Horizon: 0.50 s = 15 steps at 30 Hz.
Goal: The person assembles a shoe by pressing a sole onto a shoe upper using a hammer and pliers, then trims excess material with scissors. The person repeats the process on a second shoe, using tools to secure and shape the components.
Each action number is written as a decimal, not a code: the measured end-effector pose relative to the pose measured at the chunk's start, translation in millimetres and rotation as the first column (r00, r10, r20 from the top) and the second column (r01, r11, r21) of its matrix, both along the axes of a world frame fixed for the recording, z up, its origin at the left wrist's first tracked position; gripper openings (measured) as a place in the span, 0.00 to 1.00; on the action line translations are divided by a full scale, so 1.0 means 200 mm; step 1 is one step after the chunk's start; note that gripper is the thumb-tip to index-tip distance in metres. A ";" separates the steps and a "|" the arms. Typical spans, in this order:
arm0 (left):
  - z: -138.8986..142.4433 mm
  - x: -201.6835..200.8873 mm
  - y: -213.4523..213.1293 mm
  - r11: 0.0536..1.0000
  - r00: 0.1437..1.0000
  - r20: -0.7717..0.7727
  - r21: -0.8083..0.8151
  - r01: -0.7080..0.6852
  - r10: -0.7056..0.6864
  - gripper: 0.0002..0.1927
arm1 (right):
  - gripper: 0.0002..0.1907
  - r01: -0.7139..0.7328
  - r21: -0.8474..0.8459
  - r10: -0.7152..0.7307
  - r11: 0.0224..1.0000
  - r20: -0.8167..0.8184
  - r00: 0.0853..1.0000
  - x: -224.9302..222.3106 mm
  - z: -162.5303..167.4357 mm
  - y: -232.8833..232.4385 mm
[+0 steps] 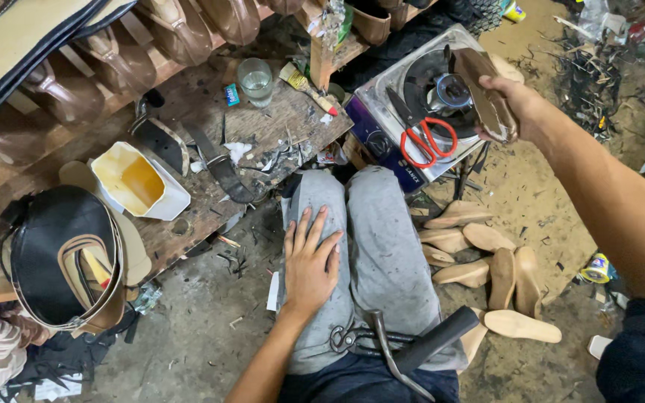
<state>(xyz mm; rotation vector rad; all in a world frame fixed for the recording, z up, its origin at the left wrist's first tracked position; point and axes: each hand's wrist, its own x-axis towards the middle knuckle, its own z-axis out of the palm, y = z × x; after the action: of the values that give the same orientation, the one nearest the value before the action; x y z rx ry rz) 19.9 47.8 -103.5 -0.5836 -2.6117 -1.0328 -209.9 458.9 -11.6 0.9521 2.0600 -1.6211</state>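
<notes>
My right hand point(513, 101) is raised over a small steel gas stove point(371, 101) and grips a brown shoe with its sole attached point(483, 89), held above the burner point(446, 89). Red-handled scissors point(423, 138) lie on the stove top. My left hand point(311, 261) rests flat, fingers spread, on my left thigh in grey trousers point(390, 239). Pincers and a hammer with a black handle point(397, 347) lie across my lap.
A worn wooden bench point(263, 127) holds a glass point(255, 78), a cut white container of yellow glue point(139, 183), straps and scraps. Brown shoes line the racks point(113, 56) above. Several tan soles point(487, 261) lie on the dirt floor at right; a black upper point(57, 254) sits at left.
</notes>
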 end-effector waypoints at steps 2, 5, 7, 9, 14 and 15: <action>0.00 0.00 0.00 1.000 1.000 0.000 -0.004 0.001 -0.001 0.16 | 0.37 -0.006 -0.250 0.011 0.968 0.020 1.000 -0.01 0.02 0.00; 0.01 0.00 0.00 1.000 1.000 -0.009 0.011 -0.009 0.009 0.14 | 0.34 -0.022 -0.234 0.029 0.972 0.029 0.999 0.01 0.04 0.02; 0.01 0.00 0.00 1.000 1.000 -0.006 0.009 -0.013 0.013 0.14 | 0.35 -0.111 0.028 0.110 0.993 0.018 0.994 0.05 0.05 0.05; 0.01 0.01 0.00 1.000 1.000 -0.003 0.012 -0.009 0.009 0.14 | 0.40 -0.283 0.433 0.313 0.856 0.002 0.950 0.10 0.06 0.09; 0.02 0.00 0.01 1.000 1.000 -0.006 0.022 -0.005 0.005 0.15 | 0.60 -0.338 0.936 0.642 -0.097 0.318 0.698 0.14 0.07 0.14; 0.02 0.00 0.01 1.000 1.000 -0.009 0.021 -0.004 0.004 0.14 | 0.60 -0.335 0.916 0.601 -0.219 0.398 0.693 0.15 0.06 0.14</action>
<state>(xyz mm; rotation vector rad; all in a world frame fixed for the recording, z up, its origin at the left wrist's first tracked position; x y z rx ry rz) 20.1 49.6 -99.2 -0.5766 -2.5902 -1.0525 -180.9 486.7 0.5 -0.0140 3.0424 0.5470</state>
